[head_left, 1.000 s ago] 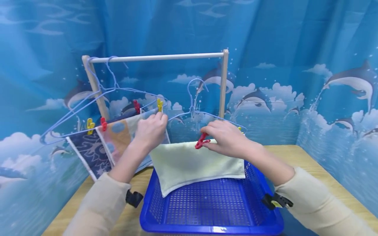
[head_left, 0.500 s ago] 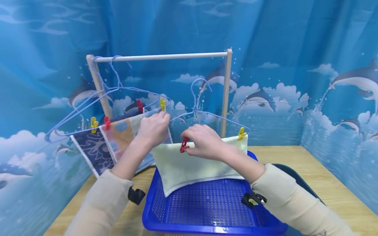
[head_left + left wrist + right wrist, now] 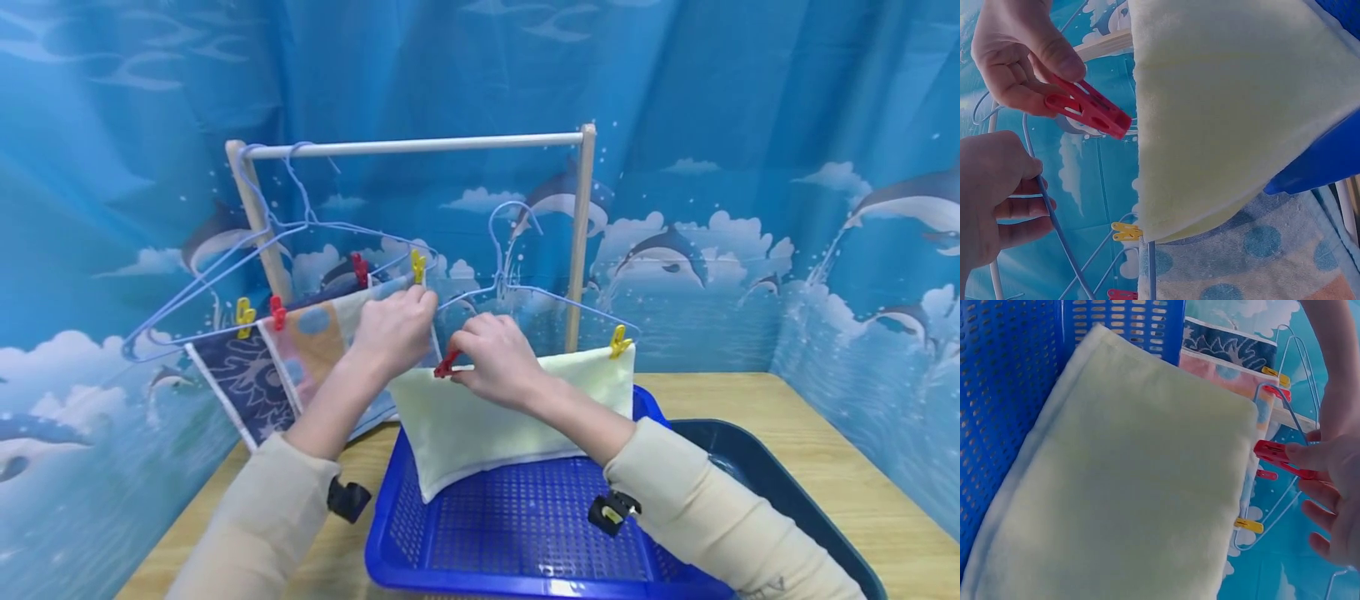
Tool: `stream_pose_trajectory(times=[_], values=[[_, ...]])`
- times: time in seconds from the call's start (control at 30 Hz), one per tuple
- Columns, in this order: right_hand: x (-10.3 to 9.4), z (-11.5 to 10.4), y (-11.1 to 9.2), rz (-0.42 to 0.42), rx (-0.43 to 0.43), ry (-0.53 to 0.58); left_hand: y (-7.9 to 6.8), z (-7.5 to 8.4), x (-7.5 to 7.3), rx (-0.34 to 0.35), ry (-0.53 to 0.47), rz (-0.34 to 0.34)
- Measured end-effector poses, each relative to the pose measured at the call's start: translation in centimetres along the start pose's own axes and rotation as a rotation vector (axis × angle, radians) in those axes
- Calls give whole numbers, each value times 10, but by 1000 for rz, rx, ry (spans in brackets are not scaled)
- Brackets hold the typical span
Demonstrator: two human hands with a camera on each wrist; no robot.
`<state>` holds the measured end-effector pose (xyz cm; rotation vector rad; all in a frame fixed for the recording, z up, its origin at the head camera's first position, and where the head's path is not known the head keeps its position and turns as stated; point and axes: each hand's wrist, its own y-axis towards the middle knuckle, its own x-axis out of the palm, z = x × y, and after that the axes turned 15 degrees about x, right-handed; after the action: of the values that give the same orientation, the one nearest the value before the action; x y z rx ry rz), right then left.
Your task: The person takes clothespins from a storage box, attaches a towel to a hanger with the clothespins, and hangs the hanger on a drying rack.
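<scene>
A pale yellow towel (image 3: 510, 417) hangs folded over the lower bar of a light-blue wire hanger (image 3: 540, 293). On the towel's right end sits a yellow clothespin (image 3: 619, 342). My left hand (image 3: 396, 329) holds the hanger's wire near its left corner, fingers curled round it in the left wrist view. Between thumb and fingers my right hand (image 3: 495, 358) pinches a red clothespin (image 3: 1272, 453). Its tip is right at the towel's top edge, near the left end; in the left wrist view a small gap shows between them.
A blue plastic basket (image 3: 375, 533) stands under the towel, with a dark tray (image 3: 795, 492) to its right. On a wooden rack (image 3: 420, 146) behind hang further hangers, with patterned towels (image 3: 311, 333) clipped by red and yellow clothespins. A dolphin-print curtain surrounds the wooden table (image 3: 720, 392).
My right hand has moved left along the towel's top edge with the red clothespin, uncovering the yellow clothespin and the dark tray. My left hand keeps its hold on the hanger.
</scene>
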<state>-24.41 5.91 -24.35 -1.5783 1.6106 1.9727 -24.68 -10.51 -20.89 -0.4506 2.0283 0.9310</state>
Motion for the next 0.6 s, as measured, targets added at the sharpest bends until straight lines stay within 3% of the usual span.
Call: stream_pose_trajectory(times=[0.33,0.6], values=[[8,-7,5,56,-4,14,0,1,-1,9,26,13],[17,-7,4,105,-35,-39,-2,4,-1,12,45,-4]])
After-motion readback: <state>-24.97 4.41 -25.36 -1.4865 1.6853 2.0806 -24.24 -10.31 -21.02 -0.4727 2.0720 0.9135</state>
